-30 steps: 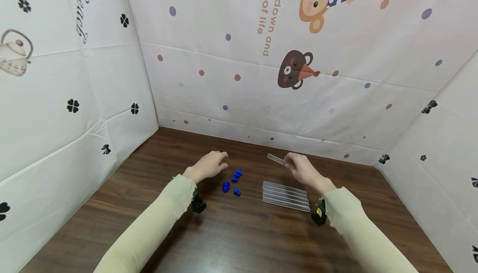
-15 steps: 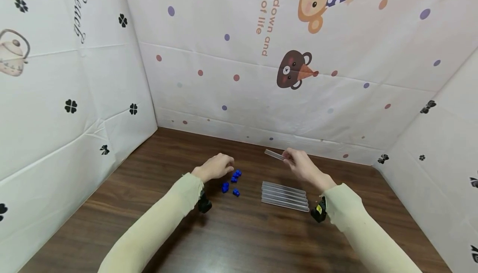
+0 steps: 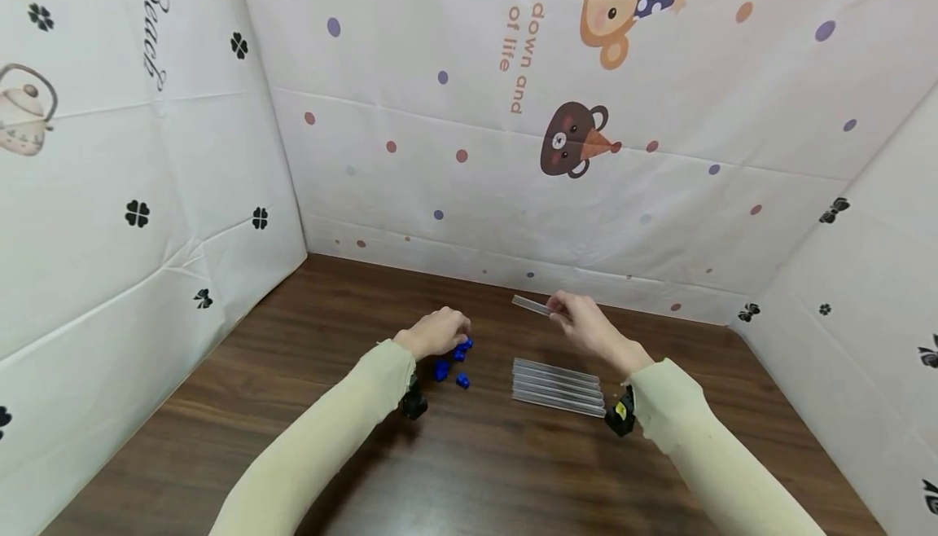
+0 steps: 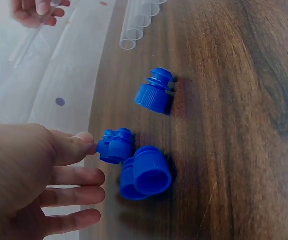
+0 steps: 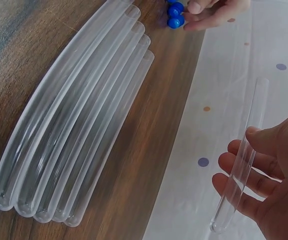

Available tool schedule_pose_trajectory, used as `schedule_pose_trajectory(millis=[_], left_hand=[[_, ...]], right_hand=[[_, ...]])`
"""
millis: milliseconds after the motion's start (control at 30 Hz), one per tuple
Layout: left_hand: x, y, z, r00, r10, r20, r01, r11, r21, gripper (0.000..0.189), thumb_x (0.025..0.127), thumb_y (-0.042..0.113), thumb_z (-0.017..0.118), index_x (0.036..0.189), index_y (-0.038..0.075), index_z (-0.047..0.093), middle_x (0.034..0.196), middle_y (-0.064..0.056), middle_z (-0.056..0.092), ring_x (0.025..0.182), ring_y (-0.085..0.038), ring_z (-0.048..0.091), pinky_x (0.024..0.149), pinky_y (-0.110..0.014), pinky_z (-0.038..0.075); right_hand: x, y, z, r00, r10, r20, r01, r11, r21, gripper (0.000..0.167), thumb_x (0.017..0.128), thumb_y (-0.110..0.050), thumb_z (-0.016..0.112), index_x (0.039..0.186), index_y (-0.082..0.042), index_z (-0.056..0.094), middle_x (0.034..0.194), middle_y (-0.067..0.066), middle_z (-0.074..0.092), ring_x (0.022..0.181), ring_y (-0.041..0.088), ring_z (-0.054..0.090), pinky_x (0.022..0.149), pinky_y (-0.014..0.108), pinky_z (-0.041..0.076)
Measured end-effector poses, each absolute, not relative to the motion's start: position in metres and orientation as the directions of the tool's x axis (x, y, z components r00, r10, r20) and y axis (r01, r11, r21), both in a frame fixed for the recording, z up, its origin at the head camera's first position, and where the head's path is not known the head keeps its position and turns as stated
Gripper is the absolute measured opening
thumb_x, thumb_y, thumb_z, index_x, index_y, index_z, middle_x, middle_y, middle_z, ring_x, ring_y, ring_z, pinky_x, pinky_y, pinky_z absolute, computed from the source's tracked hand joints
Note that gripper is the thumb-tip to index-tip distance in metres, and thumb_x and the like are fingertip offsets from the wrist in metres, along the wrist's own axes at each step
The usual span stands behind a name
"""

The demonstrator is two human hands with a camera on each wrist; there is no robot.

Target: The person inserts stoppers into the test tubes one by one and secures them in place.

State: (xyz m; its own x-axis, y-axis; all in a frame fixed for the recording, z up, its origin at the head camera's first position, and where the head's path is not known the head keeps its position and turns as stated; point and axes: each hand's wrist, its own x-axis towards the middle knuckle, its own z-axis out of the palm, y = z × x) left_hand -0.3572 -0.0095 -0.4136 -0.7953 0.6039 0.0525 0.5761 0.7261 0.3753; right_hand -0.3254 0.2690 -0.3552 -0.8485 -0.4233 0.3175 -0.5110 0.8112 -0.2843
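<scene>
In the head view my right hand [image 3: 584, 322] holds a clear test tube [image 3: 531, 305] above the back of the table. The right wrist view shows that tube [image 5: 241, 170] between thumb and fingers, its rounded end down by the palm. My left hand [image 3: 437, 332] reaches to the blue ribbed stoppers. In the left wrist view its thumb and forefinger come right at the edge of a pair of stoppers [image 4: 119, 146], the other fingers extended. Two more stoppers [image 4: 151, 172] lean together beside them, and a single stopper [image 4: 155, 95] lies apart.
Several clear test tubes [image 3: 557, 388] lie side by side on the dark wooden table [image 3: 469, 471], right of the stoppers. A white printed cloth [image 3: 425, 169] stands as walls behind and at both sides. Black wrist cameras [image 3: 414, 400] hang under both wrists.
My left hand has moved right, from beside the stoppers to right at the farther ones. My right hand has shifted slightly left with the test tube still held.
</scene>
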Motion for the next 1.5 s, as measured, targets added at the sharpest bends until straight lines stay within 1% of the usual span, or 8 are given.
schedule_pose_trajectory(millis=[500, 633, 733, 833, 967, 1100, 1333, 1500], left_hand=[[-0.365, 0.0, -0.419, -0.815, 0.576, 0.068, 0.563, 0.756, 0.334, 0.017, 0.095, 0.014, 0.06, 0.105, 0.008, 0.073, 0.108, -0.008, 0.071, 0.096, -0.021, 0.067, 0.083, -0.034, 0.054], [-0.366, 0.004, -0.417, -0.823, 0.565, 0.054, 0.551, 0.772, 0.316, 0.016, 0.095, 0.013, 0.061, 0.103, 0.008, 0.073, 0.106, -0.008, 0.071, 0.09, -0.019, 0.066, 0.079, -0.033, 0.054], [-0.367, 0.006, -0.416, -0.827, 0.56, 0.05, 0.546, 0.778, 0.31, 0.012, 0.093, 0.013, 0.062, 0.093, 0.008, 0.073, 0.095, -0.007, 0.071, 0.076, -0.015, 0.061, 0.069, -0.029, 0.05], [-0.367, 0.008, -0.416, -0.829, 0.558, 0.045, 0.542, 0.779, 0.315, 0.015, 0.092, 0.013, 0.064, 0.079, 0.008, 0.069, 0.079, -0.004, 0.065, 0.064, -0.013, 0.05, 0.06, -0.026, 0.041], [-0.366, 0.009, -0.415, -0.833, 0.552, 0.043, 0.535, 0.782, 0.321, 0.023, 0.091, 0.013, 0.067, 0.069, 0.011, 0.06, 0.068, 0.0, 0.054, 0.06, -0.012, 0.043, 0.056, -0.024, 0.035], [-0.365, 0.007, -0.414, -0.836, 0.547, 0.047, 0.53, 0.781, 0.332, 0.022, 0.09, 0.011, 0.067, 0.07, 0.011, 0.059, 0.069, 0.001, 0.054, 0.061, -0.012, 0.045, 0.057, -0.024, 0.036], [-0.365, 0.002, -0.405, -0.854, 0.513, 0.084, 0.501, 0.769, 0.398, 0.008, 0.09, 0.011, 0.067, 0.085, 0.009, 0.062, 0.079, -0.003, 0.061, 0.066, -0.015, 0.053, 0.063, -0.028, 0.044], [-0.367, -0.002, -0.399, -0.865, 0.489, 0.109, 0.484, 0.758, 0.437, 0.009, 0.09, 0.012, 0.068, 0.085, 0.01, 0.06, 0.078, -0.002, 0.06, 0.064, -0.014, 0.052, 0.06, -0.027, 0.043]], right_hand=[[-0.325, 0.269, -0.357, -0.86, -0.413, 0.3, -0.494, 0.823, -0.282, 0.009, 0.091, -0.002, 0.062, 0.099, 0.001, 0.065, 0.09, 0.012, 0.07, 0.08, 0.021, 0.065, 0.072, 0.035, 0.053], [-0.325, 0.27, -0.358, -0.859, -0.414, 0.302, -0.495, 0.823, -0.278, 0.008, 0.091, -0.002, 0.062, 0.098, 0.001, 0.065, 0.09, 0.012, 0.07, 0.08, 0.02, 0.065, 0.071, 0.035, 0.053], [-0.325, 0.27, -0.359, -0.855, -0.417, 0.309, -0.5, 0.822, -0.274, 0.007, 0.091, -0.002, 0.062, 0.097, 0.0, 0.066, 0.089, 0.011, 0.07, 0.079, 0.02, 0.065, 0.071, 0.035, 0.053], [-0.325, 0.27, -0.359, -0.851, -0.42, 0.315, -0.504, 0.822, -0.266, 0.007, 0.091, -0.003, 0.062, 0.097, 0.0, 0.066, 0.089, 0.011, 0.07, 0.078, 0.019, 0.064, 0.07, 0.035, 0.053], [-0.324, 0.271, -0.36, -0.852, -0.419, 0.314, -0.503, 0.822, -0.269, 0.008, 0.091, -0.002, 0.062, 0.097, 0.0, 0.066, 0.089, 0.012, 0.07, 0.078, 0.019, 0.064, 0.07, 0.035, 0.053], [-0.324, 0.272, -0.36, -0.855, -0.415, 0.312, -0.499, 0.822, -0.275, 0.008, 0.091, -0.002, 0.062, 0.098, 0.001, 0.066, 0.089, 0.013, 0.07, 0.078, 0.02, 0.065, 0.07, 0.036, 0.053], [-0.325, 0.275, -0.362, -0.856, -0.406, 0.321, -0.496, 0.82, -0.285, 0.01, 0.091, 0.0, 0.06, 0.099, 0.002, 0.065, 0.091, 0.014, 0.07, 0.082, 0.024, 0.066, 0.073, 0.038, 0.054], [-0.325, 0.275, -0.362, -0.857, -0.398, 0.328, -0.495, 0.813, -0.307, 0.011, 0.092, 0.002, 0.058, 0.101, 0.003, 0.064, 0.093, 0.016, 0.069, 0.085, 0.026, 0.066, 0.075, 0.039, 0.054]])
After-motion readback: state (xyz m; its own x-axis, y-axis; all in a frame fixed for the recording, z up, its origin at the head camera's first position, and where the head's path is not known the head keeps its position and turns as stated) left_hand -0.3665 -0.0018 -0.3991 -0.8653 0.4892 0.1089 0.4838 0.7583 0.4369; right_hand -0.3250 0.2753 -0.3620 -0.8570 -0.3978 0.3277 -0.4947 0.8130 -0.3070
